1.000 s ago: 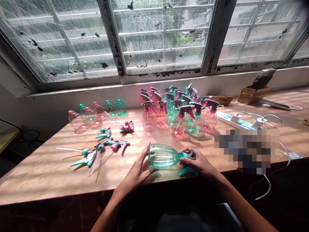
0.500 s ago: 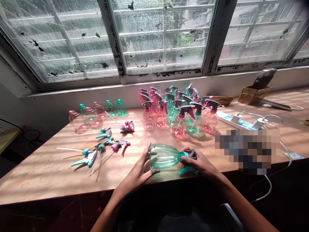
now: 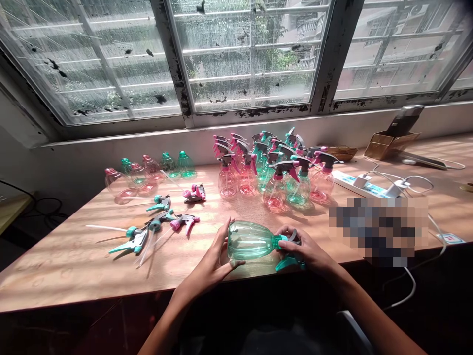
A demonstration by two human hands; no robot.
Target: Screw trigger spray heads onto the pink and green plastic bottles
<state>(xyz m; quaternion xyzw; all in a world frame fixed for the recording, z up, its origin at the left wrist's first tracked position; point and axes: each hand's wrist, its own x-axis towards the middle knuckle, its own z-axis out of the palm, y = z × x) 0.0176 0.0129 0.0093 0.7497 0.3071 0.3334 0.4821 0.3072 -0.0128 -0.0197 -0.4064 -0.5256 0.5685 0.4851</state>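
A clear green spray bottle (image 3: pixel 251 240) lies sideways in the air over the table's front edge, its base to the left. My left hand (image 3: pixel 218 254) is wrapped round the base end. At the neck, my right hand (image 3: pixel 305 249) grips the grey and teal spray head (image 3: pixel 290 264), whose teal trigger points downward; part of the head is hidden by the fingers. To the left, loose teal spray heads (image 3: pixel 138 239) and pink spray heads (image 3: pixel 185 222) with white tubes lie on the table.
Bottles without heads (image 3: pixel 138 177), pink and green, stand at the back left. Several pink and green bottles with heads (image 3: pixel 275 190) crowd the back middle. On the right are a white power strip (image 3: pixel 358 185) with cables, a cardboard box (image 3: pixel 389 143) and a blurred-out patch (image 3: pixel 380 229).
The bottle and its spray head have shifted very slightly in my hands. Both hands keep nearly the same place and hold; the things on the table have not moved.
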